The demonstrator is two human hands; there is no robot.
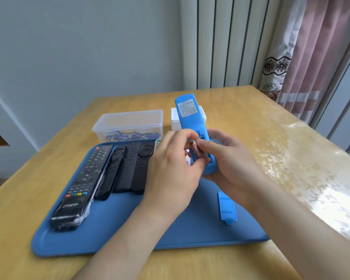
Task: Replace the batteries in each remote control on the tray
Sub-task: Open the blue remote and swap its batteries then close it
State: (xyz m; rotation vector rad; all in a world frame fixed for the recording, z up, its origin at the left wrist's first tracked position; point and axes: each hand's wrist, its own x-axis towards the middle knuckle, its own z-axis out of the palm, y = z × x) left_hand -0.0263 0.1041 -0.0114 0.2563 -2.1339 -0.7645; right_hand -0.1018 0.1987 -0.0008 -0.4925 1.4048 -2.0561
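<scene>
Blue remote [187, 116] is off the tray, held back-up and tilted away over the tray's 1 o'clock corner, with its battery bay open. Right hand [228, 162] is wrapped round its lower end. Left hand [170, 170] pinches a red battery [197, 151] at the bay with its fingertips, and the right thumb sits against the same cell. Can't tell if a second cell is in the bay. The battery cover [226, 207] is off and lies on the tray [129, 235] at 5 o'clock from the hands. At 9 o'clock from the hands are a large black remote [83, 182] and three slim black remotes [127, 168], side by side and face up. A white remote [157, 143] is mostly hidden behind the left hand. Can't tell whether any of these is done. Past the tray at 12 o'clock is a clear box [129, 126] of blue-labelled batteries, with a white box [175, 118] behind the blue remote. My read: the red cell doesn't match the blue stock, so it's probably an old one coming out. We're likely early in the job. Fresh cells, the cover and the other remotes are left to do.
</scene>
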